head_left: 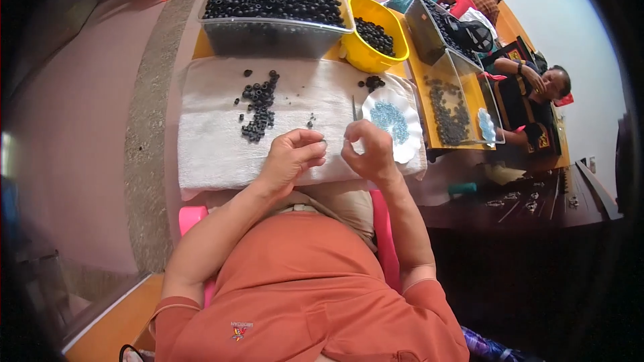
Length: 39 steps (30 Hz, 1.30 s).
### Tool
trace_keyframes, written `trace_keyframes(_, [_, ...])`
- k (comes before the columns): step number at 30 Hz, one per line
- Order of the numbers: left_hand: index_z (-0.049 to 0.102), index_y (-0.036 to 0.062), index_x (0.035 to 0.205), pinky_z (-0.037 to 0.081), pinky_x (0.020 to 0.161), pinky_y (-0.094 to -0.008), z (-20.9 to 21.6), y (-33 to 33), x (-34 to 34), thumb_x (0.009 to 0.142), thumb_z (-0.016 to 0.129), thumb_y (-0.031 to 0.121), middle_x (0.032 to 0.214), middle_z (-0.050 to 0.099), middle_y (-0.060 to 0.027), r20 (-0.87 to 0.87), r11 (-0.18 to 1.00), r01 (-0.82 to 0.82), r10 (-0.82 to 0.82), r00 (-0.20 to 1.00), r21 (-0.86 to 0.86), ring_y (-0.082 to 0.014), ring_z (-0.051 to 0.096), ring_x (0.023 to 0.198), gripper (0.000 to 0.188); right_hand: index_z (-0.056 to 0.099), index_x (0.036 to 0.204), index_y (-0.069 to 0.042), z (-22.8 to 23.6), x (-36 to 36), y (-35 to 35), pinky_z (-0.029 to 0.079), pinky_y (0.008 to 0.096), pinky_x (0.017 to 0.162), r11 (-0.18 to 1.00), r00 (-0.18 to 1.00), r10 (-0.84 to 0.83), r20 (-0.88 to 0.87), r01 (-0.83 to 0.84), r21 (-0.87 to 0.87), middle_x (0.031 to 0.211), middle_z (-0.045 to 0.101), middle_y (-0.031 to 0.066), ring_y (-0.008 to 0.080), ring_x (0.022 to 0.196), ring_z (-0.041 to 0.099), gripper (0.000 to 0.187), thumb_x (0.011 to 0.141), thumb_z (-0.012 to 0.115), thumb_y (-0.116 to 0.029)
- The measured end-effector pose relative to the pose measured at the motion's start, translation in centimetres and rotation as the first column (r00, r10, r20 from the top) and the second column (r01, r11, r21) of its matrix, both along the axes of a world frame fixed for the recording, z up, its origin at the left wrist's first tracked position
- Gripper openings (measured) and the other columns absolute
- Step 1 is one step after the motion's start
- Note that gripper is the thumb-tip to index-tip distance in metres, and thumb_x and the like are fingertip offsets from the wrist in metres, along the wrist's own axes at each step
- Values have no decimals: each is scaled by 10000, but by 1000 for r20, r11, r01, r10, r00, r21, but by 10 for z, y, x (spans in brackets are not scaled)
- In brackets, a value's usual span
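Observation:
Above the white cloth, my left hand [295, 157] pinches a small dark round piece [324, 141] between thumb and fingertips; only its edge shows. My right hand [370, 150], a short gap away, is closed around a thin pointed tool [355, 108] whose tip sticks up past the fingers. Beside that hand, a white scalloped dish [407, 152] holds tiny light-blue bits [389, 121]. To the left on the cloth lies a loose heap of black ring-like pieces [257, 110]. A few tiny dark bits [310, 121] rest beyond my hands, and a small black cluster [371, 83] sits above the dish.
Beyond the cloth [208, 121] stand a large clear bin [275, 25] full of black pieces and a yellow basin [373, 60]. Clear boxes [481, 87] line the right side, where another person [537, 94] sits. A dark table [516, 208] bears small metal parts.

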State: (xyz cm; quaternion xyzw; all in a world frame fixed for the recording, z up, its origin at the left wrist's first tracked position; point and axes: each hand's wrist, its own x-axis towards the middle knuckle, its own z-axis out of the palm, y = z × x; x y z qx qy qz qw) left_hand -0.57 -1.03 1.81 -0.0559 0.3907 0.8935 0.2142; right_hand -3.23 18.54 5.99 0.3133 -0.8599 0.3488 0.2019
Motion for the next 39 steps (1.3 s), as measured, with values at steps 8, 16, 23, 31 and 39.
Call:
trace_keyframes(8, [627,21,1028,558,769,-276,-3,-2,-1,872,682,60,920,662,-48,-38,1000,17,-17,999,4,-119,635,815,171,514,767,-49,-2,-3,-21,520,321,623,992,992,126,-10,-126,7,779,624,98,263,704,652,241,629,668,75])
trace_keyframes(16, [629,15,1030,562,770,-274,-7,-2,-1,870,681,52,942,663,-55,-37,1000,23,-24,999,-11,-122,640,829,172,483,744,-44,-1,2,-21,521,319,623,993,993,115,25,-115,-2,780,623,101,257,707,652,246,627,667,70])
trace_keyframes(23, [627,11,1035,562,773,-279,-6,-2,-3,871,681,47,943,664,-56,-52,999,40,-41,998,-24,-125,641,836,176,476,741,-41,1,2,-21,525,318,631,993,993,115,32,-115,-20,787,629,109,254,706,653,247,634,665,76])
trace_keyframes(31, [626,9,1032,565,784,-301,-9,-1,-3,876,679,48,978,657,-64,-52,999,40,-42,998,-32,-135,637,853,169,494,742,-44,1,5,-26,522,324,614,988,988,153,27,-153,8,784,627,120,274,713,656,230,655,676,67])
trace_keyframes(39, [629,22,1030,560,784,-288,-4,-3,-2,886,672,60,962,657,-54,-35,998,31,-33,999,-60,-131,636,860,155,593,865,-15,-5,5,-13,515,268,699,969,890,212,403,-139,-202,849,642,61,130,777,632,148,776,671,74])
